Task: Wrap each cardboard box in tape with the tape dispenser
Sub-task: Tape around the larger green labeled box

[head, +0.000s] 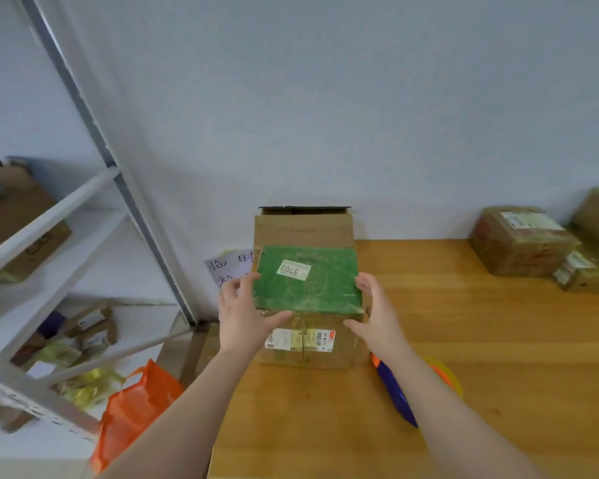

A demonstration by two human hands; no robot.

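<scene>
1. The left hand (246, 305) and the right hand (377, 312) are both spread, with the fingers relaxed. Each one is at one side of the green flat box (308, 285). The fingertips seem to touch its left and right edges, and the left thumb lies along the near edge. I cannot tell if they really press it.
2. The green flat box is between the hands. It lies flat on top of a brown cardboard box (312, 347) which carries a shipping label.
3. I judge that the step in hand is placing or taking a box, not taping yet.
4. The tape dispenser (396, 395) lies on the counter (498, 340), partly hidden under the right forearm, and no hand holds it.
5. The next move probably needs the right hand to reach back for the dispenser while the left hand steadies the box.
6. Behind stands an open carton (305, 226). Taped parcels (519, 240) are well apart, at the right.
</scene>
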